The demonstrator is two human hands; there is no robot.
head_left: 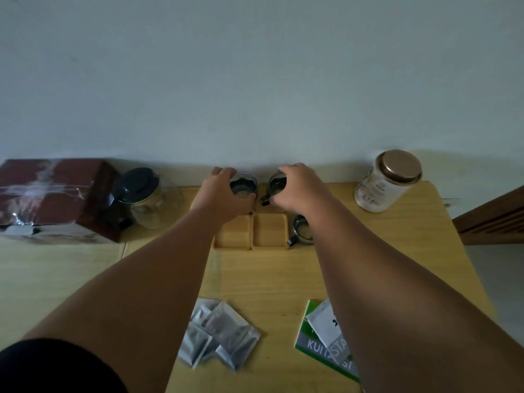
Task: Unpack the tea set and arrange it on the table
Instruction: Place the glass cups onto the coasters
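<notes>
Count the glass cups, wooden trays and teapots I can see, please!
Glass cups: 3
Wooden trays: 2
Teapot: 1
Total: 6

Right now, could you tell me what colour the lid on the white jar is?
The lid is a metallic copper-bronze, clearest in the head view.

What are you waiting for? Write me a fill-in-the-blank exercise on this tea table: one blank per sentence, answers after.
1. The cup nearer the teapot is held by the ____ hand.
2. The teapot's lid is coloured ____.
3. A third cup stands just ____ of the wooden trays.

Missing words: left; black; right.
</notes>
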